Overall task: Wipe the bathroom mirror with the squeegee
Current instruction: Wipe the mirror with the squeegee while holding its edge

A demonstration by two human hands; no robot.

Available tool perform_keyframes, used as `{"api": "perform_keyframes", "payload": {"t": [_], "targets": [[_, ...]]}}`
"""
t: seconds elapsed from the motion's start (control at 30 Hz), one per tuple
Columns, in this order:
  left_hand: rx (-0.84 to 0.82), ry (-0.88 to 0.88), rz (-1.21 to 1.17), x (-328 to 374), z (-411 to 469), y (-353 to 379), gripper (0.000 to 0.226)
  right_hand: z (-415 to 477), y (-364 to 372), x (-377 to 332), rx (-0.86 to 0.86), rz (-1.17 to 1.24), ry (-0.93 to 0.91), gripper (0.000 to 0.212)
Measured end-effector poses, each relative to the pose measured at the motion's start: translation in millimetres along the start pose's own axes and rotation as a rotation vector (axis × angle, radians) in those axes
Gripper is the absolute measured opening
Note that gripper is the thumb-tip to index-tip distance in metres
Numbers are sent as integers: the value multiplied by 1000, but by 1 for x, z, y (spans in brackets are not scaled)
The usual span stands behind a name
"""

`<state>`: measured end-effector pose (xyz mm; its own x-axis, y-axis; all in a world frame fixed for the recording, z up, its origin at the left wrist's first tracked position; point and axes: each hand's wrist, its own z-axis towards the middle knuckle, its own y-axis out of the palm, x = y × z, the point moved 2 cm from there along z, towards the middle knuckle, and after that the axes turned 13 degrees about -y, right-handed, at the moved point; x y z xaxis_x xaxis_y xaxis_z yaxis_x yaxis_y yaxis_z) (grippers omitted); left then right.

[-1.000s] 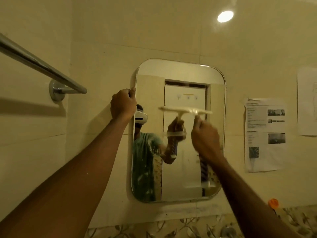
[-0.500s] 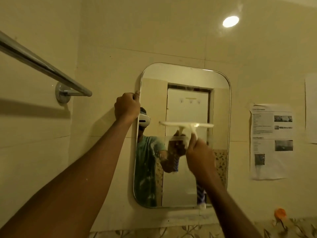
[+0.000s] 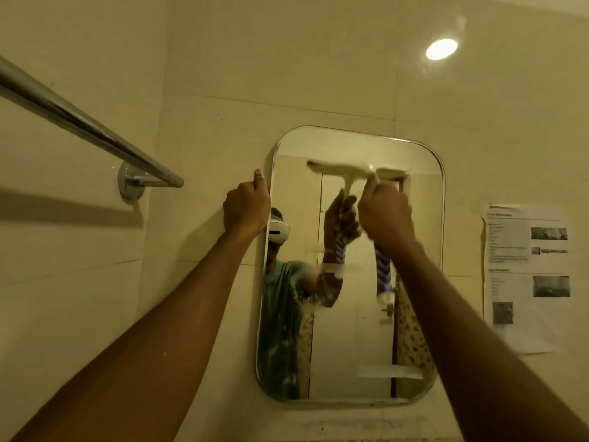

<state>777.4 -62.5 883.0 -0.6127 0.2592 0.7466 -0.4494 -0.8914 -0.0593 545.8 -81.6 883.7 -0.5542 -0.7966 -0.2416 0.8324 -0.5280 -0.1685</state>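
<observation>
The rounded-corner bathroom mirror (image 3: 350,339) hangs on the cream tiled wall. My left hand (image 3: 245,208) grips its left edge near the top. My right hand (image 3: 385,215) is closed around the handle of the squeegee (image 3: 338,170). The pale blade lies level across the glass close to the mirror's top edge. The blue-and-white striped end of the handle sticks out below my fist. The glass reflects a person with a headset and the same hand and squeegee. Faint horizontal streaks show on the lower glass.
A chrome towel rail (image 3: 86,126) juts from the left wall at about head height, ending close to my left hand. A printed paper sheet (image 3: 529,275) is stuck to the wall right of the mirror. A lamp glare (image 3: 441,49) shines on the upper tiles.
The squeegee slid a little down the middle of the glass, then my right hand lifted it to near the top edge. My left hand stayed on the mirror's edge.
</observation>
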Motion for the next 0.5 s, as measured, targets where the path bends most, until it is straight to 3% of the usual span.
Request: {"api": "perform_keyframes", "payload": {"t": [0.2,0.5], "targets": [[-61,-2,-46,1,1,-3,67,-138,32,13,-10,-5,40,45],[-161,-130,-228,2,-2,-8,81,28,14,-43,47,49,-67,55]]}}
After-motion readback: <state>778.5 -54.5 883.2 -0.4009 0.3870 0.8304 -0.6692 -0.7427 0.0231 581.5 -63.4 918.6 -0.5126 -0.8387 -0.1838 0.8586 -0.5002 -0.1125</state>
